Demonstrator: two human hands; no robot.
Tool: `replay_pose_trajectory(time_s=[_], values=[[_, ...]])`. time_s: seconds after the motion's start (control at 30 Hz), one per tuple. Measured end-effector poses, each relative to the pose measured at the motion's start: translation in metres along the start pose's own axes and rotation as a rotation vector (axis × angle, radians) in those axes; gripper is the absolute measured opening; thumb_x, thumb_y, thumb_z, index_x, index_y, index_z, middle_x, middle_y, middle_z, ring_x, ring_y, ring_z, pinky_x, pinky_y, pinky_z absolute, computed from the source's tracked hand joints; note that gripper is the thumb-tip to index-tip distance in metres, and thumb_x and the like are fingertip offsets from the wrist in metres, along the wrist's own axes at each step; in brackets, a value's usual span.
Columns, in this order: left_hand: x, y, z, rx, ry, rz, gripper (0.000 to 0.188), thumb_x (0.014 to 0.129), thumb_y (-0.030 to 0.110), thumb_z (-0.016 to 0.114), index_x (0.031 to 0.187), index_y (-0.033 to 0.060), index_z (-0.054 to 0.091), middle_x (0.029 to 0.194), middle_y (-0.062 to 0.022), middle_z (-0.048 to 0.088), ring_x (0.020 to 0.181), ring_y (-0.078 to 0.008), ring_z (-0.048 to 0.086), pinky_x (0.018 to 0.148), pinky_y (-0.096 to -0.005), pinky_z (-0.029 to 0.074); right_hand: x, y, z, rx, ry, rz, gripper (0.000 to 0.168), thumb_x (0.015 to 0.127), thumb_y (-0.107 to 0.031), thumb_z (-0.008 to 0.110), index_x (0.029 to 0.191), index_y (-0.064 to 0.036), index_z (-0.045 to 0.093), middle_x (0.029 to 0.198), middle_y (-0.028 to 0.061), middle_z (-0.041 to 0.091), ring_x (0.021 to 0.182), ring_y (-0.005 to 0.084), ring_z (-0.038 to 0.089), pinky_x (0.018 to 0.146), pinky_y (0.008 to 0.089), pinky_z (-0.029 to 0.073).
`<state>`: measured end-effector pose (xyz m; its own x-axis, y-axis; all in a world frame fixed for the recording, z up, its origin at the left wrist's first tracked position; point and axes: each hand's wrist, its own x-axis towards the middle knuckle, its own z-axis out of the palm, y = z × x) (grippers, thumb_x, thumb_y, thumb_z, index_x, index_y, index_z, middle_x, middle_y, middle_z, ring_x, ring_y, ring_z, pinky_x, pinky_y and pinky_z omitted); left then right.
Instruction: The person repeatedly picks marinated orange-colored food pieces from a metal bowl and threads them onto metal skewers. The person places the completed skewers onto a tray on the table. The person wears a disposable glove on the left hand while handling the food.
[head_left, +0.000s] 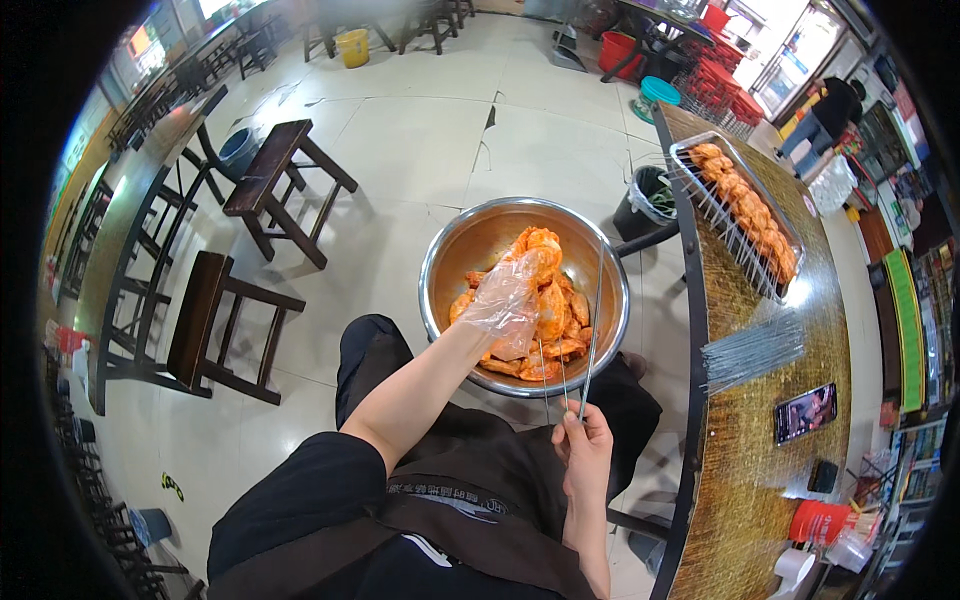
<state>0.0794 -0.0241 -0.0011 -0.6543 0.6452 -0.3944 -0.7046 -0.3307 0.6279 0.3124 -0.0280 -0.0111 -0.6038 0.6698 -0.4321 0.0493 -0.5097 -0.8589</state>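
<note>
A large steel bowl (429, 289) stands before me between my knees, with marinated, orange-red chicken pieces (564, 347) in it. My left hand (511, 300), in a clear plastic glove, grips a coated chicken piece (541, 244) over the bowl. Bare, my right hand (583, 435) pinches several thin metal skewers (592, 349) at the bowl's near rim. Two of them run up to the meat below my left hand; whether their tips are in it I cannot tell. Others reach across the bowl's right side.
On the wooden table (739, 465) at right lie a metal tray (801, 244) of skewered meat, a pile of bare skewers (754, 351) and a phone (806, 414). A lined bin (634, 217) stands beyond the bowl. Wooden stools (259, 176) are at left. A person (817, 120) stands far right.
</note>
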Motion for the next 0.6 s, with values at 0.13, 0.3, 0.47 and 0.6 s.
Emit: replay_pose_trajectory(time_s=[0.13,0.3,0.47,0.6], values=[[-0.004,0.008,-0.005,-0.002,-0.067,0.005,0.031,0.093,0.017,0.056,0.122,0.0063,0.050,0.112,-0.0071,0.058,0.102,-0.0182,0.059,0.081,-0.0342,0.054,-0.001,-0.006,0.000,-0.090,-0.018,0.011,0.015,0.094,-0.007,0.054,0.106,-0.004,0.061,0.062,-0.0005,0.056,0.047,0.0017,0.037,0.045,0.0172,0.025],[0.003,0.010,-0.005,-0.011,-0.137,0.049,0.032,0.093,0.016,0.057,0.122,0.0063,0.048,0.111,-0.0073,0.058,0.101,-0.0180,0.059,0.082,-0.0359,0.054,-0.006,-0.010,0.003,-0.132,-0.021,0.026,0.015,0.094,-0.007,0.054,0.105,-0.003,0.061,0.061,-0.0002,0.056,0.047,0.0014,0.038,0.045,0.0172,0.025],[-0.005,0.014,0.003,-0.039,-0.144,0.021,0.029,0.094,0.014,0.056,0.120,0.0059,0.049,0.110,-0.0078,0.059,0.099,-0.0178,0.060,0.083,-0.0360,0.054,-0.011,-0.016,0.004,-0.144,-0.009,0.022,0.014,0.093,-0.007,0.054,0.105,-0.003,0.061,0.061,0.0001,0.057,0.046,0.0012,0.037,0.045,0.0172,0.024],[-0.008,0.013,0.004,0.054,-0.106,-0.034,0.026,0.094,0.015,0.056,0.117,0.0055,0.051,0.109,-0.0076,0.059,0.098,-0.0179,0.060,0.083,-0.0359,0.054,-0.010,-0.020,0.005,-0.137,0.017,0.010,0.014,0.093,-0.007,0.054,0.105,-0.003,0.062,0.061,0.0002,0.057,0.045,0.0011,0.036,0.044,0.0172,0.024]])
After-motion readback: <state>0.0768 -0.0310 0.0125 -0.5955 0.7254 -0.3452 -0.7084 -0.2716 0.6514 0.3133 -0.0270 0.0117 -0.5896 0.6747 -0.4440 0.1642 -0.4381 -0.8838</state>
